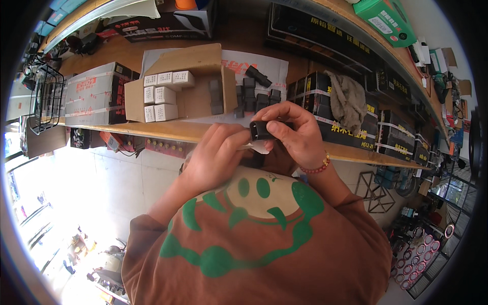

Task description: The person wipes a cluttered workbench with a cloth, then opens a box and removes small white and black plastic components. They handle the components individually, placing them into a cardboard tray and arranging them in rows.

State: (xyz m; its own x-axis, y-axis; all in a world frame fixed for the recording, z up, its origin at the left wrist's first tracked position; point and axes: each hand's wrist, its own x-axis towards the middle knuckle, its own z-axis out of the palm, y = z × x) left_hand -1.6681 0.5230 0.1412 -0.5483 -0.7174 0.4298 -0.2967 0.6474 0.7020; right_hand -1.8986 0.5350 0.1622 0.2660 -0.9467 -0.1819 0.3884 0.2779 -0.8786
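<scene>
Between the thumb and fingers of my right hand (299, 131) is a black plastic connector (261, 130), its open socket end facing left. My left hand (219, 152) is curled close against that end, and a thin white piece (260, 147) shows from under its fingers. What the left fingertips do is partly hidden. Beyond my hands, several black connectors (249, 91) lie on a printed white sheet (280, 68). An open cardboard box (190, 57) to their left contains several small white boxes (166, 95) and a black connector (215, 97) standing along its right side.
A strapped grey carton (93, 95) and a black wire basket (47, 99) stand at the left. Strapped black cartons (352, 135) stand at the right, with a grey rag (347, 99) draped over one. The wooden shelf edge (171, 134) runs just beyond my hands. Another shelf (404, 53) overhangs.
</scene>
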